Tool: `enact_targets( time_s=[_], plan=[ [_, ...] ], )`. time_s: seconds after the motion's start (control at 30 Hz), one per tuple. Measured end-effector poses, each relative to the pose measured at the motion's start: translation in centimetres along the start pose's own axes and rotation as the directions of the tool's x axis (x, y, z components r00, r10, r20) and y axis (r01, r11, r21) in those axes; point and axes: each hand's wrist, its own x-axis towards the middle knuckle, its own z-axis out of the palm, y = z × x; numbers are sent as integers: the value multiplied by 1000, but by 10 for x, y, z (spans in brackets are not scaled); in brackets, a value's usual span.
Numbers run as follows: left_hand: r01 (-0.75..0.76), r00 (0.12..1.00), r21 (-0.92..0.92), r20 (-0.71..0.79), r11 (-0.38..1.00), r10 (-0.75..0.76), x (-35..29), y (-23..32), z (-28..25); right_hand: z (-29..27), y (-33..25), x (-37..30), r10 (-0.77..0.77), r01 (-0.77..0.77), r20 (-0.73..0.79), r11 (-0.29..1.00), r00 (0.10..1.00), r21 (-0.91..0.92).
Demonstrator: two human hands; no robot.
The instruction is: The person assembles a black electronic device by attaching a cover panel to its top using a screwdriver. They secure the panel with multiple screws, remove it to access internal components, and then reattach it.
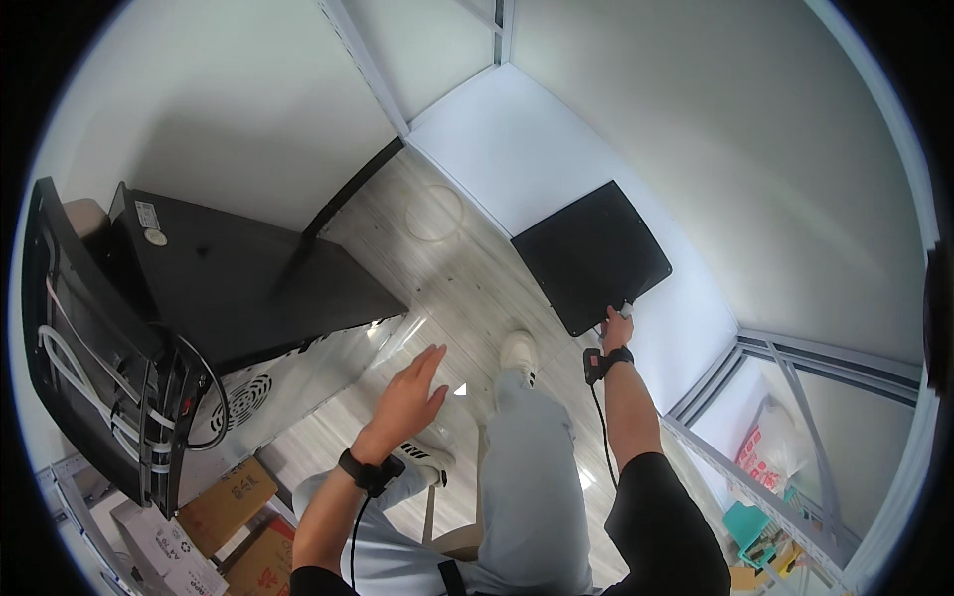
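Cardboard boxes (227, 505) sit at lower left, partly cut off, their contents hidden; at right, a white plastic bag (773, 444) with red print bulges, what it holds impossible to make out. The black square panel (593, 260) lies on a white surface (492, 124), the right hand (617, 328) at its near edge, fingers bent beside a small pale piece (626, 310); whether they grip it, I cannot tell. The left hand (405, 397) hangs empty, fingers extended, thumb apart.
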Motion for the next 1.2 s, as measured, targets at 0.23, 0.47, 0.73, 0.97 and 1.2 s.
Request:
enact_targets(
  time_s=[0.23,0.47,0.73,0.97,1.2],
  plan=[
    [-45,999,-22,13,999,45,-18,20,-5,-18,-7,6,51,-57,113,997,992,45],
    [-108,983,49,-145,993,114,-80,78,-77,1,-120,-79,-332,360,525,931,784,51],
    [-271,791,222,-504,937,348,-204,135,-167,-8,-302,-332,-604,638,754,692,257,337],
    [-60,134,-97,-987,993,-89,-289,72,-233,12,-321,-513,-606,635,794,599,-37,487],
    [77,-76,-399,-916,914,-394,-276,-41,-257,84,-310,-574,-647,669,741,632,178,391]
  ],
)
